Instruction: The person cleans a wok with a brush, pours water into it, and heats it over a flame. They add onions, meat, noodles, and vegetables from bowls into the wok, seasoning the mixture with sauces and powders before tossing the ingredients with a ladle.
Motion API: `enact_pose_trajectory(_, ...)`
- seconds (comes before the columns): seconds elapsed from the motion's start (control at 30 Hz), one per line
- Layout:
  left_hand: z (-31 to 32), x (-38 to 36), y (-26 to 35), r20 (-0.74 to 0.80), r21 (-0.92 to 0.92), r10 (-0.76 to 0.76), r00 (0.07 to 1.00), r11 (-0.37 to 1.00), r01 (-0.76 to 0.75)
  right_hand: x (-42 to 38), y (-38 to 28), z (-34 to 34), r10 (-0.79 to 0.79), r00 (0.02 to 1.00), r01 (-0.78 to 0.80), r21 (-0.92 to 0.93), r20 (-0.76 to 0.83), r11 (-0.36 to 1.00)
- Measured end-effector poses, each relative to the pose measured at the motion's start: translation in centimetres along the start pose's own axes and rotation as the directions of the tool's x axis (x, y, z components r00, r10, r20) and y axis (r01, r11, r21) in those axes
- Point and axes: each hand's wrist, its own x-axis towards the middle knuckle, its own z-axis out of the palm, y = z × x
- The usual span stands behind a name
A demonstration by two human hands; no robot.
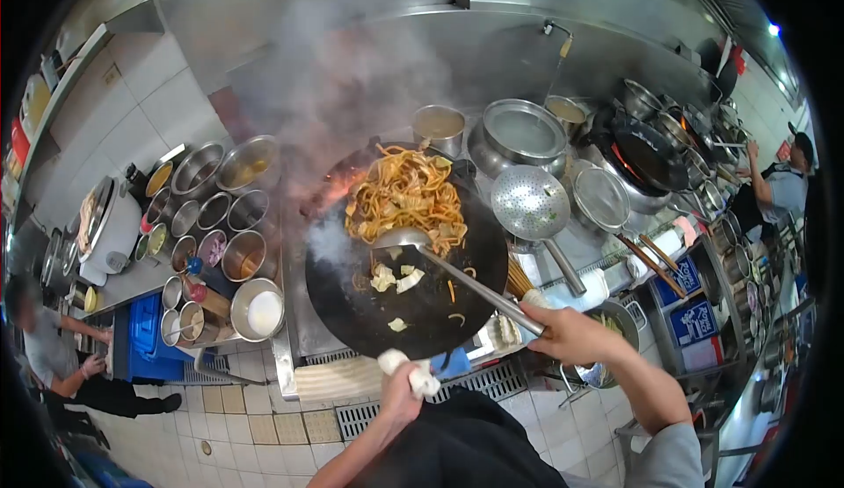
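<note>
A large black wok (pixel 369 308) stands on the burner, with flame and smoke at its far left side. Brown sauced noodles (pixel 409 193) with cabbage are heaped at its far side, and a few cabbage pieces (pixel 409 279) lie lower on the bare metal. My right hand (pixel 571 334) is closed round the handle end of a long metal ladle (pixel 479 287), its bowl against the near edge of the noodles. At the wok's near rim, my left hand (pixel 401 397) grips a bunched white cloth (pixel 424 381); what lies under the cloth is hidden.
Metal bowls and seasoning pots (pixel 244 255) crowd the counter at left. Right of the wok are a perforated strainer (pixel 530 202), a lidded pot (pixel 525 129) and a second wok (pixel 649 154). One person (pixel 57 347) stands far left, another (pixel 782 185) far right.
</note>
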Motion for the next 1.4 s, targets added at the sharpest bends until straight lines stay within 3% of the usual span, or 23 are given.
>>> enact_pose_trajectory(0.03,-0.2,-0.1,0.5,0.058,-0.038,-0.043,0.997,0.998,0.046,-0.4,-1.9,-1.4,0.202,0.970,-0.216,0.098,0.138,0.971)
enact_pose_trajectory(0.13,5.1,2.8,3.7,-0.014,-0.112,-0.028,1.000,0.993,0.026,0.9,-1.2,-1.0,0.197,0.974,-0.196,-0.013,0.112,0.980)
enact_pose_trajectory(0.2,3.7,6.3,2.7,0.037,0.006,0.030,0.999,1.000,-0.030,3.6,3.5,2.0,-0.051,0.996,0.040,-0.150,-0.069,0.988)
enact_pose_trajectory(0.23,2.5,6.8,1.0,0.012,-0.048,0.074,0.997,0.996,-0.074,4.2,4.9,3.0,-0.186,0.971,0.148,-0.235,-0.150,0.961)
enact_pose_trajectory(0.27,2.0,5.4,-0.2,-0.008,-0.034,0.154,0.988,0.987,-0.155,4.0,3.6,3.3,-0.047,0.986,-0.001,-0.286,-0.161,0.958)
enact_pose_trajectory(0.4,1.2,-0.3,-0.4,-0.083,0.037,0.093,0.992,0.995,-0.090,1.1,1.4,2.3,-0.026,0.987,-0.020,-0.287,-0.156,0.958)
enact_pose_trajectory(0.47,-0.5,4.8,0.0,-0.112,-0.061,0.068,0.991,0.995,-0.075,-1.7,-0.3,0.8,0.054,0.996,-0.068,-0.203,-0.073,0.977)
enact_pose_trajectory(0.5,1.0,5.8,1.8,0.001,-0.089,0.073,0.997,0.993,-0.072,-2.9,-1.1,0.0,0.039,0.998,-0.045,-0.136,-0.046,0.990)
enact_pose_trajectory(0.6,2.8,11.0,4.6,0.008,-0.074,0.073,0.997,0.995,-0.072,-5.6,-0.8,-0.8,0.072,0.997,-0.068,-0.194,0.017,0.979)
enact_pose_trajectory(0.73,2.5,13.7,5.0,-0.040,0.003,0.126,0.991,0.992,-0.126,-4.2,1.8,0.5,0.063,0.996,-0.083,-0.347,-0.071,0.934)
enact_pose_trajectory(0.77,2.1,14.3,4.9,-0.033,0.041,0.135,0.990,0.990,-0.133,-2.6,4.0,1.9,-0.010,0.990,-0.044,-0.377,-0.140,0.925)
enact_pose_trajectory(0.83,2.9,12.2,5.4,-0.040,0.089,0.124,0.991,0.989,-0.120,-1.0,4.1,2.9,0.162,0.978,-0.155,0.058,-0.133,0.986)
enact_pose_trajectory(0.9,2.8,11.2,6.2,-0.002,0.165,0.080,0.997,0.983,-0.078,0.2,4.2,4.1,0.264,0.958,-0.187,0.455,-0.114,0.871)
enact_pose_trajectory(1.0,1.4,8.4,6.2,0.008,0.211,0.082,0.997,0.974,-0.082,3.4,3.5,8.0,0.265,0.941,-0.068,0.647,-0.211,0.759)
enact_pose_trajectory(1.03,0.4,8.1,5.3,0.035,0.212,0.191,0.981,0.958,-0.194,6.3,4.6,11.3,0.253,0.927,-0.003,0.667,-0.278,0.745)
enact_pose_trajectory(1.07,-0.2,7.5,4.4,0.116,0.328,0.218,0.969,0.912,-0.245,8.7,5.3,14.1,0.244,0.907,0.062,0.682,-0.343,0.729)
enact_pose_trajectory(1.13,-0.5,6.0,2.7,0.285,0.519,0.242,0.928,0.774,-0.362,9.7,2.4,14.1,0.177,0.973,0.030,0.837,-0.151,0.547)
enact_pose_trajectory(1.2,0.8,3.9,0.3,0.281,0.844,0.310,0.908,0.370,-0.388,7.2,1.8,10.2,0.251,0.968,-0.076,0.912,-0.030,0.403)
enact_pose_trajectory(1.23,3.2,1.8,1.1,0.296,0.932,0.186,0.937,0.157,-0.326,6.4,2.4,8.5,0.241,0.970,-0.072,0.917,-0.027,0.392)
enact_pose_trajectory(1.27,3.7,1.5,0.0,0.322,0.947,0.208,0.924,-0.063,-0.316,6.2,2.8,7.2,0.232,0.972,-0.070,0.921,-0.022,0.382)
enact_pose_trajectory(1.33,3.6,1.7,-1.2,0.369,0.901,0.135,0.920,-0.294,-0.318,8.9,4.0,7.0,0.164,0.967,0.059,0.801,-0.194,0.596)
enact_pose_trajectory(1.4,3.2,2.3,-2.4,0.374,0.881,0.124,0.919,-0.358,-0.310,13.3,5.9,7.0,0.103,0.951,0.144,0.712,-0.291,0.688)
